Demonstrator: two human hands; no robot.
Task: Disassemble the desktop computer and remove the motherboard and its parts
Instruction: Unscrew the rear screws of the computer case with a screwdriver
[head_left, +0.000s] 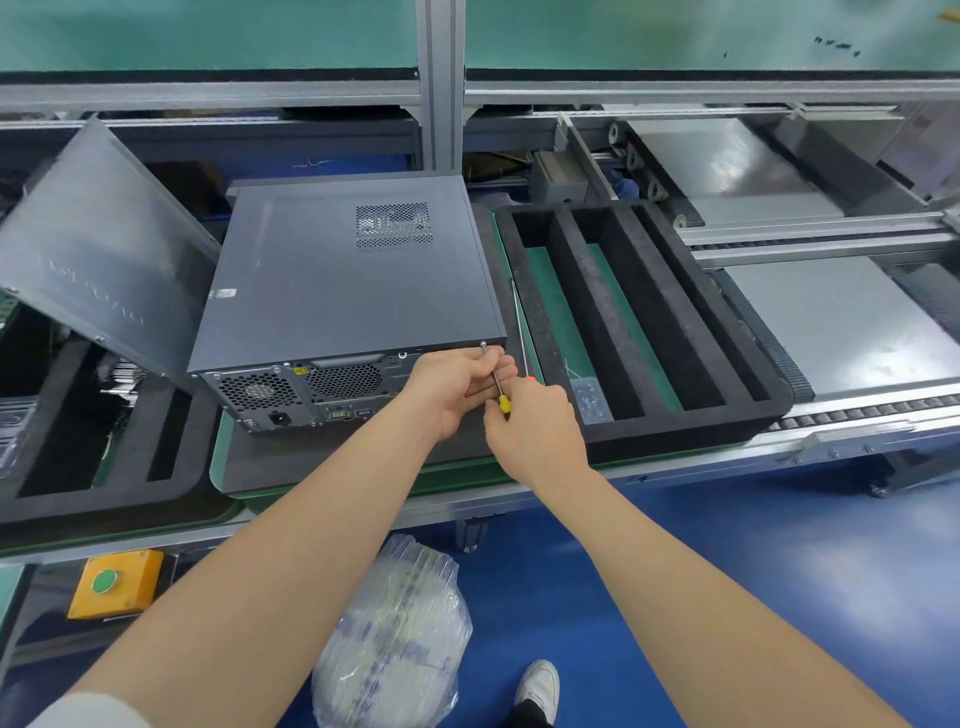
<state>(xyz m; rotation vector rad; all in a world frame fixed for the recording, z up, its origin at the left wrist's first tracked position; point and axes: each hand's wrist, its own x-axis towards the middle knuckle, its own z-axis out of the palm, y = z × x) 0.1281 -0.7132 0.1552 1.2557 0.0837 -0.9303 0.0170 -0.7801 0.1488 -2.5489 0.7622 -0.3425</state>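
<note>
Right grip held the yellow screwdriver; left grip pinched its shaft at the rear case screw. I judged a tilted tip could slip and strip it.

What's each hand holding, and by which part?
One screwdriver: right hand grips its yellow handle, left hand pinches the metal shaft near the tip, at a rear screw on the computer case.

computer case dark grey, mesh vent | screwdriver handle yellow | foam tray black
</note>
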